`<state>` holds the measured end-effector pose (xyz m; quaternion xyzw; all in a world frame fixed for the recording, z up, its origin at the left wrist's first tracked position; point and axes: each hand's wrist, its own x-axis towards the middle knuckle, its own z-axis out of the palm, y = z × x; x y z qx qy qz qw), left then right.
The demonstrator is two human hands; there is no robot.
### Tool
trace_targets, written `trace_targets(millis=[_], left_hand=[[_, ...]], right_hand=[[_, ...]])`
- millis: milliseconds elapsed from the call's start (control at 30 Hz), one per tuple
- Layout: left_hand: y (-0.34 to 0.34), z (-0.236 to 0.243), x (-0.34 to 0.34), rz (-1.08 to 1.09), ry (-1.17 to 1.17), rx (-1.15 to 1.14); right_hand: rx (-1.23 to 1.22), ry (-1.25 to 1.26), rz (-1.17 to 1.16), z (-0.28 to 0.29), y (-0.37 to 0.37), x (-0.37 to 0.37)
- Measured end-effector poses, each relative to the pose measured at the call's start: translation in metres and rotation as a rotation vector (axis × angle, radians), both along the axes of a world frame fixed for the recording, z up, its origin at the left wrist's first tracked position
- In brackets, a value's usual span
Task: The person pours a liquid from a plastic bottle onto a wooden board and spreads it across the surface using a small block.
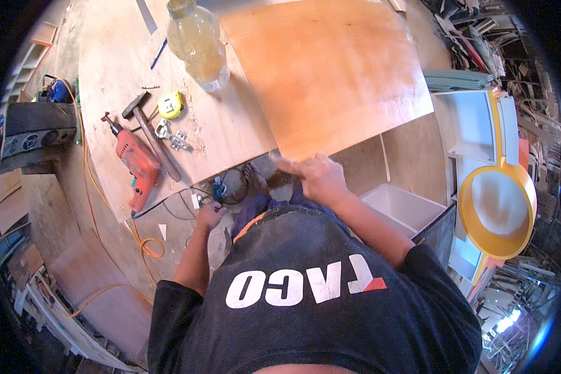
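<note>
My right hand [323,179] is closed at the near corner of a glossy orange-brown wooden board [330,75]. Something pale and blurred sticks out from its fingers over the board's edge; I cannot make out what it is. Below the table's front edge hangs my left hand [212,214], its fingers curled, with nothing visible in them. On the plywood tabletop [230,134] to the left lie a red power drill [136,163], a hammer [149,134], a yellow tape measure [170,105] and metal cabinet hinges [173,135]. A bottle of yellowish liquid [196,47] stands beside the board.
An orange cable [146,246] loops on the floor at the left, near a black speaker box [37,134]. To the right are a white open drawer box [400,209], a round yellow-rimmed piece [497,212] and white cabinet parts [470,124]. Wood scraps pile up at the far right.
</note>
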<state>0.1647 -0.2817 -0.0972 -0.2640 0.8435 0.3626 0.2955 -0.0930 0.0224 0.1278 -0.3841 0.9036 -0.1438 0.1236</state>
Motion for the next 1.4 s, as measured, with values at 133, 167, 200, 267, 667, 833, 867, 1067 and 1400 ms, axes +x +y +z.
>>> trace_targets(millis=[133, 167, 200, 267, 667, 833, 867, 1067, 1400], left_hand=[[0.002, -0.008, 0.006, -0.014, -0.109, -0.038], [0.002, -0.005, -0.003, -0.052, -0.172, -0.067], [0.001, -0.001, -0.007, -0.146, -0.24, -0.05], [-0.001, 0.009, -0.011, -0.336, -0.387, -0.009], [-0.026, 0.297, -0.208, 0.425, 0.552, -0.02], [-0.026, 0.307, -0.295, 0.554, 1.151, -0.231], [-0.031, 0.296, -0.306, 0.539, 1.211, -0.234], [-0.02, 0.293, -0.333, 0.619, 1.242, -0.064], [-0.024, 0.286, -0.332, 0.648, 1.222, 0.055]], right_hand=[[0.038, -0.262, 0.058, 0.021, 0.002, -0.001], [0.01, -0.33, 0.042, 0.024, 0.005, -0.011], [-0.045, -0.317, -0.021, 0.037, 0.009, -0.024], [-0.373, -0.502, -0.301, 0.05, 0.012, -0.056], [-1.078, -0.566, -0.116, 0.123, -0.074, -0.208], [-1.041, -0.329, 0.123, 0.165, -0.147, -0.221], [-1.044, -0.327, 0.156, 0.168, -0.158, -0.221], [-0.993, -0.328, 0.245, 0.165, -0.174, -0.236], [-1.021, -0.402, 0.331, 0.15, -0.189, -0.232]])
